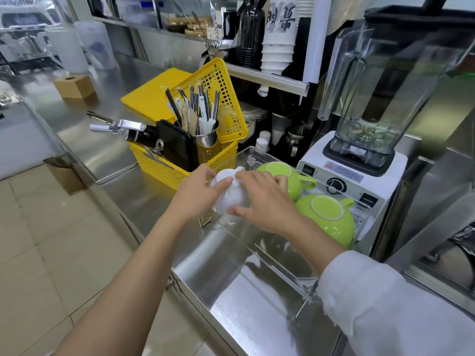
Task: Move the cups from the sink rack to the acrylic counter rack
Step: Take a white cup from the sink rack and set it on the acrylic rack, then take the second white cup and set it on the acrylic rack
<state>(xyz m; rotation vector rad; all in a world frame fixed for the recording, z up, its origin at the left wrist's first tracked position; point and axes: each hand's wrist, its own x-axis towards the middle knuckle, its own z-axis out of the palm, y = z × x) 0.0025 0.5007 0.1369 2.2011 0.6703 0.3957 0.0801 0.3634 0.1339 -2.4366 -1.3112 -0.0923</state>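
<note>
A white cup (232, 195) is upside down at the near-left end of the clear acrylic rack (280, 263) on the steel counter. My left hand (198, 194) grips its left side and my right hand (264, 201) covers its right side and top. Two green cups lie upside down in the rack behind it: one (285, 178) at the far end and one (329, 217) closer to the blender. The white cup's lower edge is hidden by my hands. The sink rack is out of view.
A yellow basket (180, 165) with utensils, a black tray and a metal cutlery holder stands just left of the rack. A white blender (359, 155) stands right behind it. A cardboard box (75, 86) sits far left on the counter.
</note>
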